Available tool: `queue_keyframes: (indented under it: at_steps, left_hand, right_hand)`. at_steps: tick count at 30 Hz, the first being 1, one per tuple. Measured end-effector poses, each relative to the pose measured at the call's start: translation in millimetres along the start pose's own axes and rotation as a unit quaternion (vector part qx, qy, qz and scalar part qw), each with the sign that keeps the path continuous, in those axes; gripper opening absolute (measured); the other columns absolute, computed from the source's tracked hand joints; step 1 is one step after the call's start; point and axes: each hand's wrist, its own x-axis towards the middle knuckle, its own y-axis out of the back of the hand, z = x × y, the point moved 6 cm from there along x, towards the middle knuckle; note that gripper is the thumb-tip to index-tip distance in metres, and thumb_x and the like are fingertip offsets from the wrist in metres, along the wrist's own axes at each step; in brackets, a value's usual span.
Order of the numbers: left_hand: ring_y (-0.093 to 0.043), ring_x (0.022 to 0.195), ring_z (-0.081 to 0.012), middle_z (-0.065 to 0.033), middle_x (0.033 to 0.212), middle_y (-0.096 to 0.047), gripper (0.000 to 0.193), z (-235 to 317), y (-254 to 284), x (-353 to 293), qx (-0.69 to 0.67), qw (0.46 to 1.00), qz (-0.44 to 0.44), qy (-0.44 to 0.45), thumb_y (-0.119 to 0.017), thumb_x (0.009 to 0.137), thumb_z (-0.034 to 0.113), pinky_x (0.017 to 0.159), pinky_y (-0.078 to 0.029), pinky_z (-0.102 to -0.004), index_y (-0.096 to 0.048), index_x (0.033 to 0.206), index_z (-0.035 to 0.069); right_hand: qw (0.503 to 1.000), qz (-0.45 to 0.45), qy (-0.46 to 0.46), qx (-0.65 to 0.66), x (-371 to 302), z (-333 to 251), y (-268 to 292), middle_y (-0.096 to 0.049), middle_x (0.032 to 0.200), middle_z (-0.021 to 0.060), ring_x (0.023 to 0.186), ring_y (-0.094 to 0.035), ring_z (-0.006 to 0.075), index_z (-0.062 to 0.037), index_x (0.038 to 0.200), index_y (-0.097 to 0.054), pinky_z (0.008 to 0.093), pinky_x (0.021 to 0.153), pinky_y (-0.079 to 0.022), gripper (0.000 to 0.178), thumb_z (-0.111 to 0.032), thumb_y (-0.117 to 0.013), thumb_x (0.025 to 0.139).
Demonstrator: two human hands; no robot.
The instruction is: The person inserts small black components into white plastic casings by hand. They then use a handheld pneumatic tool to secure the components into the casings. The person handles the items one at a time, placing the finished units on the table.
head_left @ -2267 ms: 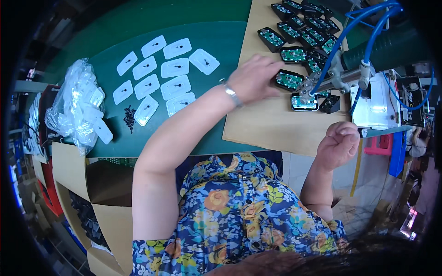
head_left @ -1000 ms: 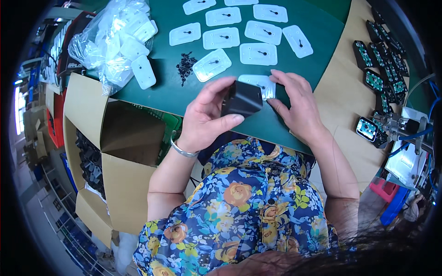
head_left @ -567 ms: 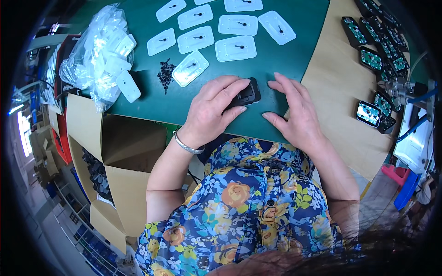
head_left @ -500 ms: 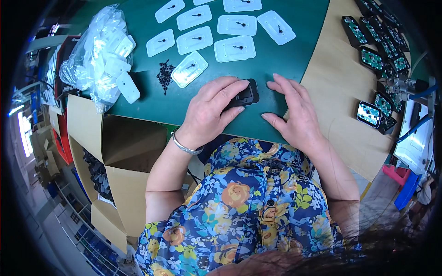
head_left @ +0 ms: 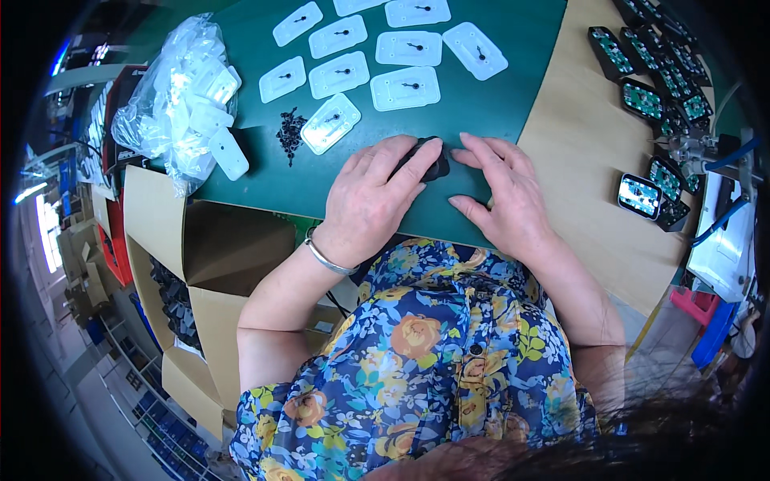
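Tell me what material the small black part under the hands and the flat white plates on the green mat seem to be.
The small black part looks like moulded plastic with a dull finish. The flat white plates look like matt plastic with even rounded corners, though that is not certain. The left hand covers most of the black part.

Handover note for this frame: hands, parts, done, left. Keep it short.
Left hand: palm down on the green mat, fingers over the small black plastic housing; grip cannot be told.
Right hand: flat on the mat, fingertips touching the housing's right side, holding nothing.
Parts: white plastic plates in rows above the hands, pile of small black screws to the left, clear bag of white plates far left, black modules with green boards on the wooden board at right.
Done: housing set on mat.
Left: no white plate on it yet.
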Motion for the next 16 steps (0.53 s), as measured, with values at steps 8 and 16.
queue_keyframes:
  at_steps: [8,16]
  left_hand:
    - [-0.053,0.107,-0.0331,-0.0172,0.118,-0.052,0.058,20.3,7.8,-30.8,0.014,0.998,-0.067,0.006,-0.07,0.07,0.015,0.09,-0.043,-0.0429,-0.05,0.123,0.005]
    - [-0.06,0.097,-0.0312,-0.0179,0.111,-0.058,0.046,7.3,-3.5,-28.5,0.039,0.979,-0.03,-0.196,-0.059,0.08,0.02,0.078,-0.052,-0.0364,-0.049,0.123,0.009]
  right_hand:
    - [0.82,0.512,0.153,0.205,-113.8,17.1,195.0,-0.053,0.098,0.0121,0.099,-0.049,0.0292,-0.0039,0.116,-0.044,0.0473,0.097,-0.039,0.045,-0.032,-0.058,0.084]
    - [0.909,0.353,0.164,0.15,-32.9,13.7,293.3,-0.062,0.093,0.0081,0.068,-0.055,0.0135,-0.0068,0.123,-0.046,0.0246,0.059,-0.045,0.052,-0.038,-0.061,0.085]
